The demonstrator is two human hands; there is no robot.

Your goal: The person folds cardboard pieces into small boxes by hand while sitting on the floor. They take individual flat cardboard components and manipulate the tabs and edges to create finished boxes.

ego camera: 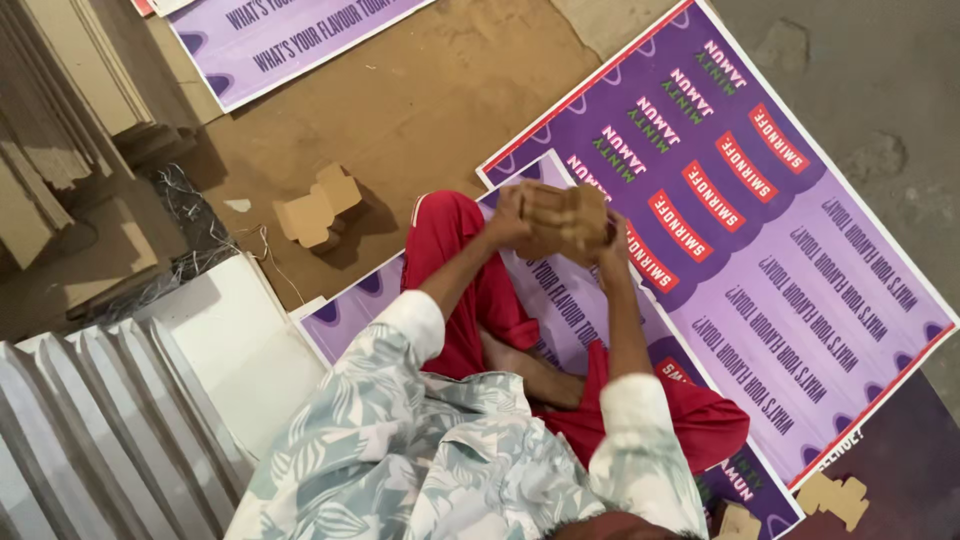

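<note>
The person sits cross-legged on a large purple printed sheet (800,300) and holds a small brown cardboard piece (565,220) in front of the knees, a little above the centre of the view. The left hand (508,218) grips it from the 9 o'clock side and the right hand (612,250) grips it from the 4 o'clock side, so both hands are closed on the same piece, one at each end. The piece is blurred, so I cannot tell if it is flat or partly folded; it looks like a half-formed box.

At 10 o'clock from the hands, well apart from them, a folded cardboard blank (318,208) lies on the brown board floor (440,100). At 5 o'clock, near the lower edge, two more flat cardboard cut-outs (835,497) lie beside the purple sheet. Another purple sheet (290,40) lies at 11 o'clock, by the top edge. At 8 o'clock, white corrugated panels (110,420) are stacked beside the person's left arm. The person wears red trousers (455,260) and a leaf-patterned shirt.
</note>
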